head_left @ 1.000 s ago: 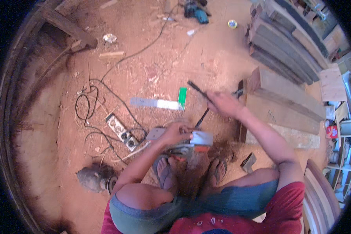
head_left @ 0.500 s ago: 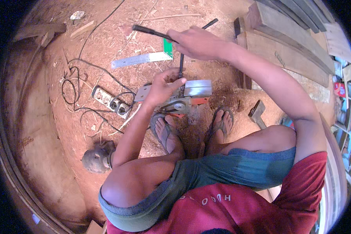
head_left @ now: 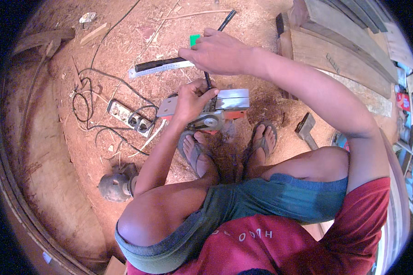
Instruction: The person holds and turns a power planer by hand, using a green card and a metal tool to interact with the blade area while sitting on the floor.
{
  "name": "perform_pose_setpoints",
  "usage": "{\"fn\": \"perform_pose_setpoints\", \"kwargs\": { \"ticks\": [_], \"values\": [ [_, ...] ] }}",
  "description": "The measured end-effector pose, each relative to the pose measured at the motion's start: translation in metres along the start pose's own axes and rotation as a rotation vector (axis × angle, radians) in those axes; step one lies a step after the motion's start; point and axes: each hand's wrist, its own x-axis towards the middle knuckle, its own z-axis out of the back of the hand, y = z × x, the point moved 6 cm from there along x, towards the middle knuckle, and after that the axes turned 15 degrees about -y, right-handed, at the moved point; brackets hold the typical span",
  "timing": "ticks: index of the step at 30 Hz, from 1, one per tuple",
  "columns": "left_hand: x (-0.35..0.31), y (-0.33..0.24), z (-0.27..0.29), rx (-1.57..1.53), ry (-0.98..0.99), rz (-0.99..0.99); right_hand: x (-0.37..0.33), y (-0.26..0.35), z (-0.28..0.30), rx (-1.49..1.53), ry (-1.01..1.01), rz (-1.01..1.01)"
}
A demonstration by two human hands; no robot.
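Observation:
An electric planer (head_left: pixel 231 104) lies upside down on the ground between my feet, its flat metal sole up and its belt and pulley showing on the near side. My right hand (head_left: pixel 215 51) grips a black Y-shaped socket wrench (head_left: pixel 158 64) at its middle, above the planer. One arm of it points left, one away, and the third runs down to the cutter drum. My left hand (head_left: pixel 192 98) rests on the planer, thumb and fingers closed around that lower arm. The wrench's tip is hidden at the drum. Behind lies a try square with a green handle (head_left: pixel 195 40), partly covered.
Left of the planer are a white power strip (head_left: pixel 119 111) and tangled black cable (head_left: pixel 85 110). A dark round tool (head_left: pixel 114 187) lies by my left knee. A hammer-like tool (head_left: pixel 306 130) lies right of my feet. Thick timber (head_left: pixel 344 55) stands at right; shavings cover the ground.
My right hand has shifted left and slightly nearer, turning the wrench counterclockwise. Its left arm has swung nearer, over the square's blade. My left hand has stayed at the planer.

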Motion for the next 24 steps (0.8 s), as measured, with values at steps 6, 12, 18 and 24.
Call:
{"fn": "perform_pose_setpoints", "kwargs": {
  "ticks": [6,12,18,24],
  "values": [
    [-0.002,-0.003,0.007,0.105,-0.024,-0.007,-0.021,0.012,0.037,-0.028,-0.360,-0.037],
    [-0.005,0.005,0.002,-0.145,0.073,0.015,-0.072,-0.015,-0.013,0.685,0.270,-0.684],
    [-0.003,-0.001,-0.004,-0.197,0.171,0.002,-0.084,-0.023,-0.063,1.113,-0.129,-0.770],
    [-0.004,0.006,0.009,-0.120,0.168,-0.207,-0.069,-0.009,-0.070,1.193,0.017,-0.874]
  ]
}}
